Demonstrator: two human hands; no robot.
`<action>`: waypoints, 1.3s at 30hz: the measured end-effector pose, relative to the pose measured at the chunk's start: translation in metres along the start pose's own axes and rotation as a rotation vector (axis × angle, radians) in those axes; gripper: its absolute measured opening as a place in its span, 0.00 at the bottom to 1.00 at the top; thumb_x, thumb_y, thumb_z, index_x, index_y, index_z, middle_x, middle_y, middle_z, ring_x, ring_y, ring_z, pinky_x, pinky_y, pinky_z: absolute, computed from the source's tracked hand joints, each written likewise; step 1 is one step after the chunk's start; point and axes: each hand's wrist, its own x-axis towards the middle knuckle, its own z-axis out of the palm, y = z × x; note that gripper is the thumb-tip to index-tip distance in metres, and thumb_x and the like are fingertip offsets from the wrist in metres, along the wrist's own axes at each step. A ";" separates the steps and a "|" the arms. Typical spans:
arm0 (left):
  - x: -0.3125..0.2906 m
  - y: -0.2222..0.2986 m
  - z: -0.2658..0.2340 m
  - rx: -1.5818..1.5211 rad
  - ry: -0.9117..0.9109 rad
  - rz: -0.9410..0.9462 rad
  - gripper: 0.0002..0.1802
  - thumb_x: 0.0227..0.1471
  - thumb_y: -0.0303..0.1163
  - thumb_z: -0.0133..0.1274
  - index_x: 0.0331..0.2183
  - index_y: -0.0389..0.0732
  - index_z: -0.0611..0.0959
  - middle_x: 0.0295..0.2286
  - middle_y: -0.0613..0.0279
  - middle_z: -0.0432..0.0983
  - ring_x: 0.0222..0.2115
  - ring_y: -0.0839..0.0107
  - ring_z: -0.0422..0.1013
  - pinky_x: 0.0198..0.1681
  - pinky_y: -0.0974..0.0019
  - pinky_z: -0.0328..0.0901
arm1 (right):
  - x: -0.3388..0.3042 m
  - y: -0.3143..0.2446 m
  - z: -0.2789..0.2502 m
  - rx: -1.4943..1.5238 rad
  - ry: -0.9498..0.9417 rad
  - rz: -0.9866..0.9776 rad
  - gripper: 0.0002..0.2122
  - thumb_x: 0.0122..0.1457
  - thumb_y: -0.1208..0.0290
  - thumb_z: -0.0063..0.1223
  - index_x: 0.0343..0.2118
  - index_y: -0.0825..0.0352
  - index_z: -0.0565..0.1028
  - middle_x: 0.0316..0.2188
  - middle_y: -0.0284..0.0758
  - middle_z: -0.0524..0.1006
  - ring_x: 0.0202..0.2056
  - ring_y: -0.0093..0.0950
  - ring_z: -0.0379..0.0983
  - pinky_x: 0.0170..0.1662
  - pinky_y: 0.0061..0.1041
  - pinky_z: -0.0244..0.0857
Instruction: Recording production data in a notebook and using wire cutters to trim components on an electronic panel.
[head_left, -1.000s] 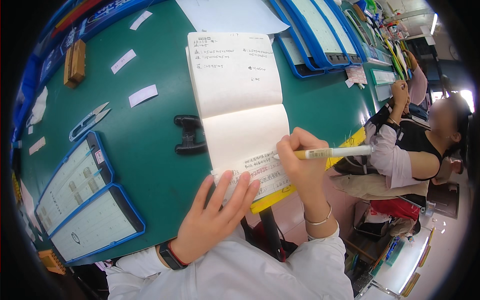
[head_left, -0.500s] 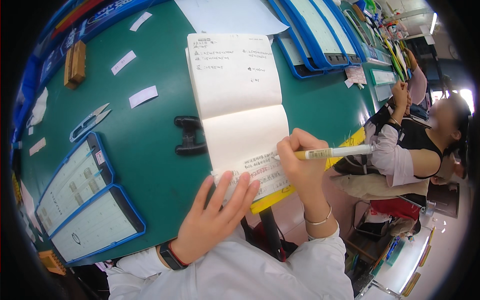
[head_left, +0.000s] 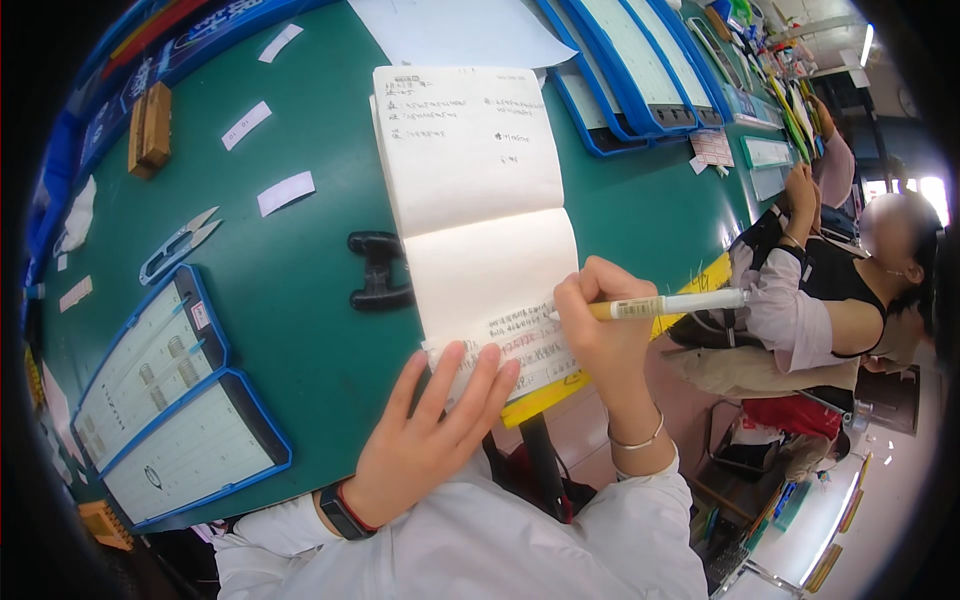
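Observation:
An open notebook (head_left: pixel 485 180) lies on the green table, with handwriting on its upper page and along the near part of its lower page. My right hand (head_left: pixel 608 325) grips a pen (head_left: pixel 670 303) with a yellowish grip and a pale barrel. The pen's tip meets the lower page at the end of a written line. Spread flat, my left hand (head_left: pixel 432 430) rests across the notebook's lower left corner. Beside the notebook's left edge sits a black H-shaped object (head_left: pixel 376 271), partly covered by the pages.
Thread snips (head_left: pixel 180 245) and two blue-framed clear cases (head_left: pixel 190 450) lie to the left, near paper slips (head_left: pixel 287 193) and a wooden block (head_left: pixel 150 130). Several blue-framed trays (head_left: pixel 640 70) are stacked at the far right. A co-worker (head_left: pixel 830 290) sits on the right.
My hands, the pen and the notebook hold practically the same place. The co-worker on the right has shifted the head slightly.

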 end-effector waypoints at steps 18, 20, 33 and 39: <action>0.000 -0.001 -0.001 0.055 -0.006 0.008 0.24 0.51 0.30 0.48 0.52 0.47 0.71 0.52 0.64 0.63 0.53 0.62 0.59 0.54 0.58 0.60 | 0.001 0.001 0.001 0.051 0.024 0.036 0.14 0.44 0.85 0.49 0.11 0.68 0.58 0.07 0.27 0.57 0.13 0.12 0.49 0.16 0.18 0.44; 0.000 -0.001 -0.001 0.056 -0.001 0.009 0.24 0.51 0.30 0.49 0.52 0.47 0.71 0.52 0.64 0.63 0.53 0.62 0.59 0.54 0.59 0.60 | 0.000 0.002 0.001 0.038 0.010 0.039 0.14 0.44 0.85 0.49 0.11 0.68 0.58 0.07 0.27 0.57 0.12 0.12 0.49 0.16 0.18 0.44; 0.002 -0.001 -0.001 0.047 0.007 0.004 0.23 0.51 0.31 0.48 0.51 0.47 0.72 0.51 0.64 0.64 0.53 0.62 0.60 0.54 0.59 0.60 | 0.002 0.002 0.000 0.008 0.006 0.043 0.14 0.43 0.85 0.48 0.10 0.68 0.57 0.07 0.28 0.56 0.12 0.13 0.48 0.15 0.19 0.43; 0.000 -0.001 -0.001 0.024 0.012 0.008 0.24 0.49 0.29 0.50 0.51 0.47 0.73 0.51 0.63 0.65 0.53 0.60 0.60 0.55 0.56 0.60 | 0.001 0.003 -0.002 -0.015 0.001 0.057 0.14 0.43 0.85 0.48 0.10 0.68 0.56 0.07 0.27 0.56 0.13 0.13 0.47 0.16 0.20 0.43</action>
